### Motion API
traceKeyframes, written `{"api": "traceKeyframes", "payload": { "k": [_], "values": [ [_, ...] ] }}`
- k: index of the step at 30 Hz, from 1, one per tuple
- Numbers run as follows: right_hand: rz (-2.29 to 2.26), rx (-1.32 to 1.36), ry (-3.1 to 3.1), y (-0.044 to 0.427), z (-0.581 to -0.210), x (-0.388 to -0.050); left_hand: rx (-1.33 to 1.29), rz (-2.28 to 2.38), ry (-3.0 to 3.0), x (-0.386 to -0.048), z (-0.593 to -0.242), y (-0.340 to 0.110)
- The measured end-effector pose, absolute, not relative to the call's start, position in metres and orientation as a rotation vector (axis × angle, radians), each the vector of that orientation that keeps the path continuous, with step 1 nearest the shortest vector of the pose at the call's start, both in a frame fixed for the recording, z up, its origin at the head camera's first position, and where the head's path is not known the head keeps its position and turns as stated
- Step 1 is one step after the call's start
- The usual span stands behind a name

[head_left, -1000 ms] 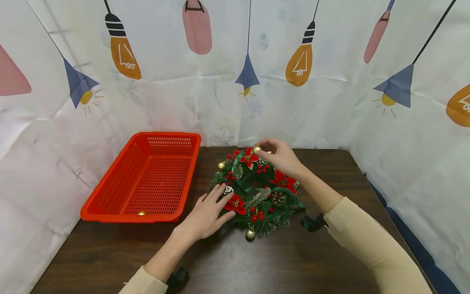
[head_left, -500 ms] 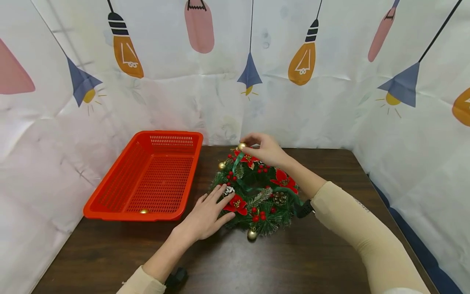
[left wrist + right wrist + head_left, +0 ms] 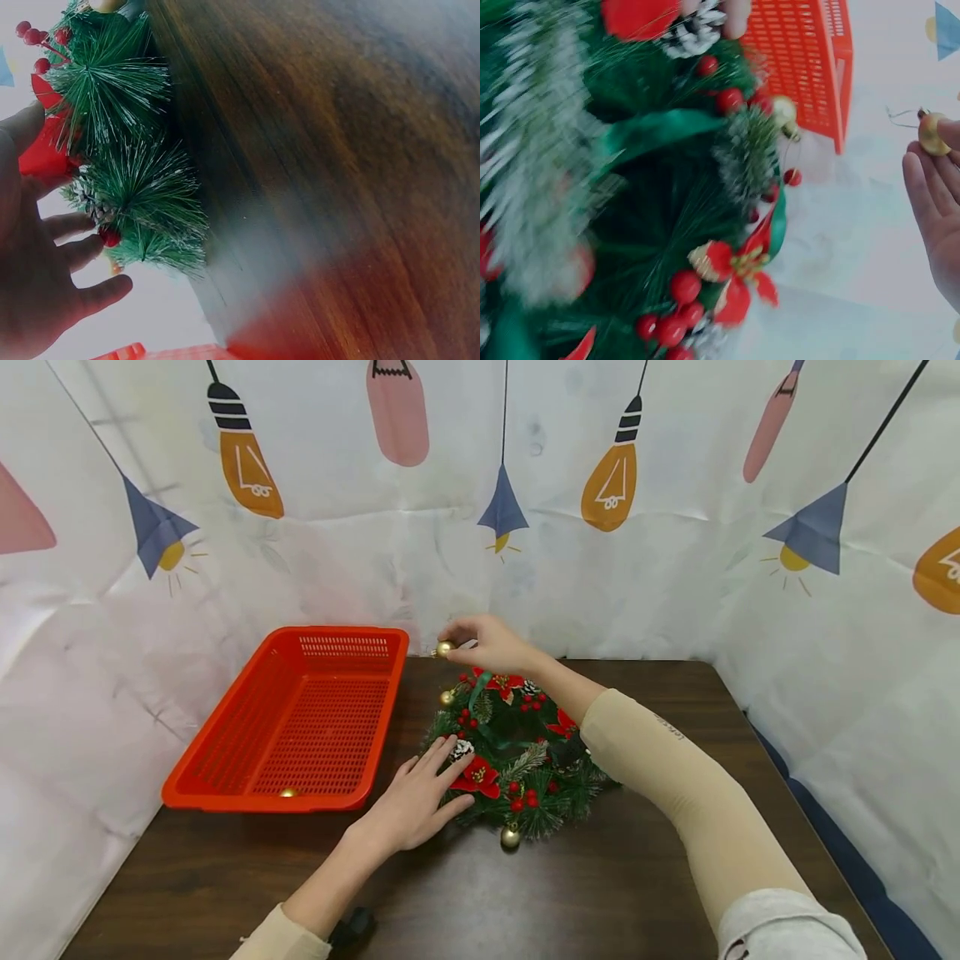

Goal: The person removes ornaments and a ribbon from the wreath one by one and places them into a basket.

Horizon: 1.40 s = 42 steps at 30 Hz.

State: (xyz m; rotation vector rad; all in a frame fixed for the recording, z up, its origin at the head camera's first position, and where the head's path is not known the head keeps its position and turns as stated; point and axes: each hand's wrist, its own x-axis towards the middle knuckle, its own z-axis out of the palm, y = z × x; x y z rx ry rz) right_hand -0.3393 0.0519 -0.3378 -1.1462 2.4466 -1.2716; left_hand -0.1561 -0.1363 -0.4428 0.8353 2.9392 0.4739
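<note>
Head view: right sleeve (image 3: 660, 760) partly covers wreath (image 3: 527, 762); red basket (image 3: 225, 802) beside.

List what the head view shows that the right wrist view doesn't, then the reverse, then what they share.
Only head: the table, the right sleeve and a gold piece inside the basket.
Only right wrist: a thin wire loop on the held bauble.
Both: the wreath, the basket, and the right hand pinching the held bauble.

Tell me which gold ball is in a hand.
The gold ball pinched in the right hand; the others in view lie unheld in the red basket or at the edge of the wreath.
</note>
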Motion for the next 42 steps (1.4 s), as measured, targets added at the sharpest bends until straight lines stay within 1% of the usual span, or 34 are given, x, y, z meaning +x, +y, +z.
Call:
{"api": "traceKeyframes", "payload": {
  "k": [7, 11, 21, 32, 42],
  "values": [
    [-1.161, -1.277, 2.423, 0.01, -0.337, -0.345, 0.811, 0.472, 2.944, -0.154, -0.443, -0.14],
    [-1.082, -1.326, 2.4, -0.005, -0.342, -0.346, 0.814, 0.465, 2.939, -0.154, -0.442, -0.141],
    [-0.935, -1.366, 2.431, -0.019, -0.35, -0.344, 0.837, 0.463, 2.927, -0.156, -0.44, -0.135],
    [-1.013, -1.372, 2.389, -0.028, -0.36, -0.345, 0.832, 0.472, 2.899, -0.157, -0.441, -0.137],
    [-1.077, -1.377, 2.364, -0.03, -0.366, -0.344, 0.888, 0.475, 2.895, -0.153, -0.44, -0.147]
  ]
}}
